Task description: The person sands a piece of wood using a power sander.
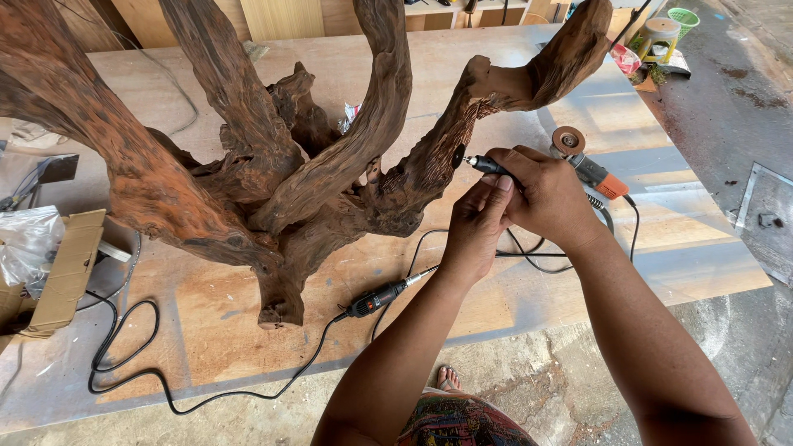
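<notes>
View from above a plywood worktable. Both hands meet near its right-centre, at one limb of a large reddish-brown driftwood root sculpture that fills the left and middle of the board.

Right hand is closed w/ fingers wrapped round a slim black rotary handpiece, held pen-style; its tip touches the rough bark of the right-hand limb. Left hand is curled shut against the right one, thumb and fingertips pressed to the handpiece and knuckles, apparently steadying.

The handpiece looks light, rigid and smooth, prob. best gripped near the nose for control, as here. The root looks heavy, hard and knobbly, standing on its own base; likely not something to shift one-handed, and thin tips may snap.

Other items: a second black rotary tool lies on the board near the front edge, just below the root, w/ a black cord looping toward the front-left corner. An orange angle grinder lies behind the hands, toward the right edge. Cardboard box at the left edge. Green basket beyond the far-right corner.
</notes>
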